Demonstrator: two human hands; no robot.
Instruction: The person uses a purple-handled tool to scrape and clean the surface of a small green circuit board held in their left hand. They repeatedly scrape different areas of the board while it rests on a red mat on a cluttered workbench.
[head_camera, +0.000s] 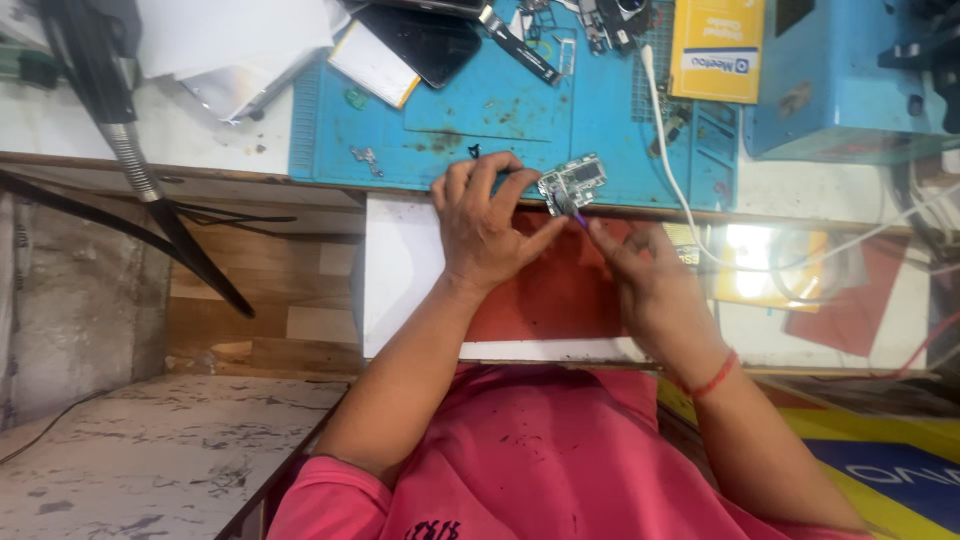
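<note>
Item: small circuit board (572, 183), at near edge of blue work mat (400, 140). My left hand (485, 225) pinched it by edge; my right hand (640, 265) closed on thin purple-tipped tool (572, 210) touching it. Judged light, stiff, fragile; best held by edges

The left hand (485, 225) holds a small circuit board (572, 183) by its edge at the front rim of a blue work mat (500, 120). The right hand (640, 270) pinches a thin purple-tipped tool (572, 212) whose tip touches the board's lower side. A red thread bracelet (712, 378) circles the right wrist. On the mat lie a dark phone (430, 45), a yellow box (718, 45) and 1 white cable (668, 150). A blue machine (840, 80) stands at far right.
</note>
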